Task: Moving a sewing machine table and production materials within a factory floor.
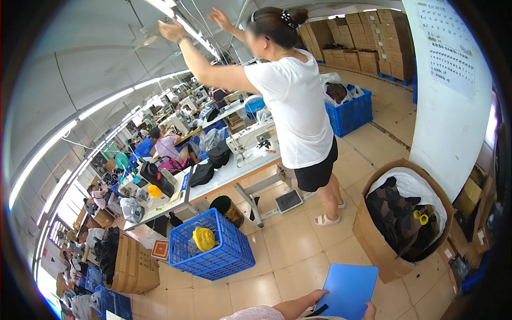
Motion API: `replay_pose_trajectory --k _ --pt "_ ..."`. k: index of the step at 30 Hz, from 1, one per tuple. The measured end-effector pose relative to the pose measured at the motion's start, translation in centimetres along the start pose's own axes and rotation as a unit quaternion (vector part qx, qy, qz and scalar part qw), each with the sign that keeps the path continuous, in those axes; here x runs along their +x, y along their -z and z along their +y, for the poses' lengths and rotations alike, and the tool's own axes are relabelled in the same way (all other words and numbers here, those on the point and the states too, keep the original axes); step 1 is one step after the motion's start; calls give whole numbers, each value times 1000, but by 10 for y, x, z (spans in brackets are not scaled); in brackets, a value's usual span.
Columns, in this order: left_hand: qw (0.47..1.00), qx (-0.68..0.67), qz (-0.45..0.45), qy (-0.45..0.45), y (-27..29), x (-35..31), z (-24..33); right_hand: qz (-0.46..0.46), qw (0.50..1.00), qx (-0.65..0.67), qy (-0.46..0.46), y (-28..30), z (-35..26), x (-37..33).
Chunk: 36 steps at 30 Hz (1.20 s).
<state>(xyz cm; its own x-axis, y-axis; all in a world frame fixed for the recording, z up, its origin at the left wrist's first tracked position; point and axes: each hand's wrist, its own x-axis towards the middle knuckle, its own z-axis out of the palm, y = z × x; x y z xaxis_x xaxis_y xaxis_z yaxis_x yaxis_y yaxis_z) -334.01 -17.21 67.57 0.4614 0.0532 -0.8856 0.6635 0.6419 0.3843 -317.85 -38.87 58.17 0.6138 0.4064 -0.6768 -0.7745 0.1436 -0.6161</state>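
Note:
A flat blue folder [349,290] is held low in front of me, near the bottom of the view. My left hand [313,300] grips its left edge, the fingers closed on it. At the lower right corner, my right hand [369,310] also holds it, though only the fingers show. Below my left hand lies a black strip [318,311], perhaps a strap; I cannot tell what it belongs to. A light lace-like sleeve covers my left arm.
Ahead, a person in a white shirt [293,101] stands with both arms raised beside a sewing machine [253,140] on a table. A blue crate [213,250] with a yellow object stands left; an open carton [368,234] of dark pieces stands right, by a white panel [453,96].

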Motion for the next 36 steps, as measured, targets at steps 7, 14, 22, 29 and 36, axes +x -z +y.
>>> replay_pose_trajectory --k 7,14,22,29,36 --pt "998 60 25 -17 6 11 -2 108 994 -8 -2 -2 -15 -65" --pt "998 13 55 -11 12 -20 22 99 994 -16 -41 -47 -37 -81" --pt "997 -50 62 -15 64 -10 24 101 991 -87 -29 -101 -35 -55" --pt "979 -167 105 -41 124 -1 56 2 981 -192 -26 -195 -49 11" --pt "950 -225 173 -128 154 16 167 -44 975 -219 -11 -295 -88 110"
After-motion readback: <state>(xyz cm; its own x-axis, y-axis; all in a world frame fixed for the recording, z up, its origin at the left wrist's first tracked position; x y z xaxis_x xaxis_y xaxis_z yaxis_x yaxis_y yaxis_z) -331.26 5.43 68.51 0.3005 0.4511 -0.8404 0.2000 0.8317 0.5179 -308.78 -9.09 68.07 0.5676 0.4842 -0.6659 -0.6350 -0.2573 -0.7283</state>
